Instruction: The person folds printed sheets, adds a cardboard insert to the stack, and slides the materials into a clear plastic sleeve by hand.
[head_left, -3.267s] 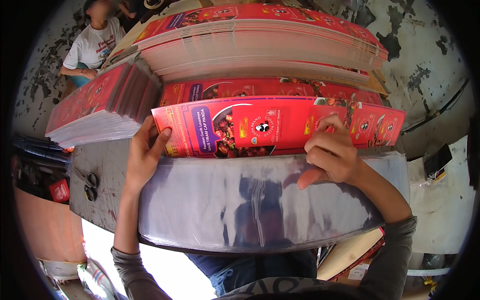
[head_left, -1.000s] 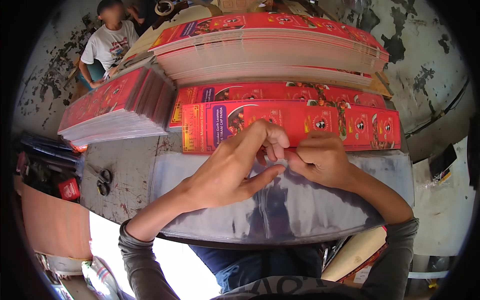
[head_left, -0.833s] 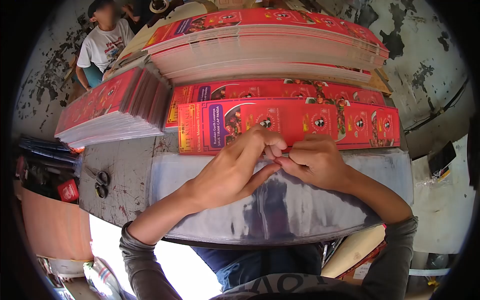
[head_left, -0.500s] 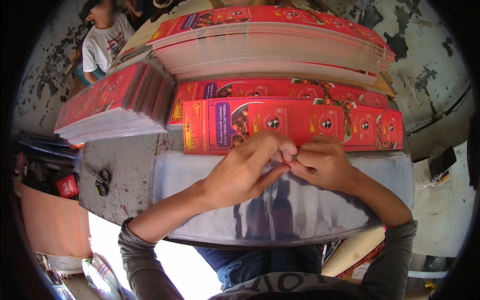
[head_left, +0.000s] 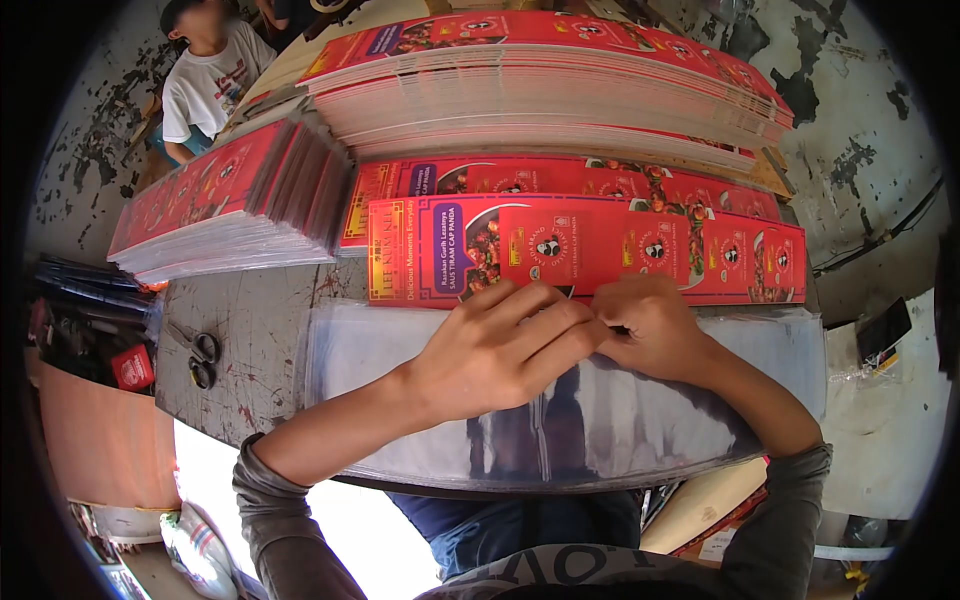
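My left hand (head_left: 500, 352) reaches over the stack of clear plastic sleeves (head_left: 640, 420), its fingers bent and touching my right hand (head_left: 652, 325). The right hand is curled closed at the sleeves' back edge; what its fingers pinch, if anything, is too small to make out. Just behind both hands lies a red printed strip (head_left: 590, 240) with a panda logo, flat and long. Another red strip (head_left: 365, 205) shows partly behind it. The left fingertips are hidden against the right hand.
A tall stack of red printed sheets (head_left: 540, 90) spans the back. A shorter sleeved stack (head_left: 200, 205) stands at the left. Black scissors (head_left: 203, 350) lie on the grey table (head_left: 255, 300). A seated person (head_left: 210, 85) is at the back left.
The red strip, earlier between my two hands, now lies behind them. My left hand has come across to my right hand, and its fingers have lately shifted over the right fingertips.
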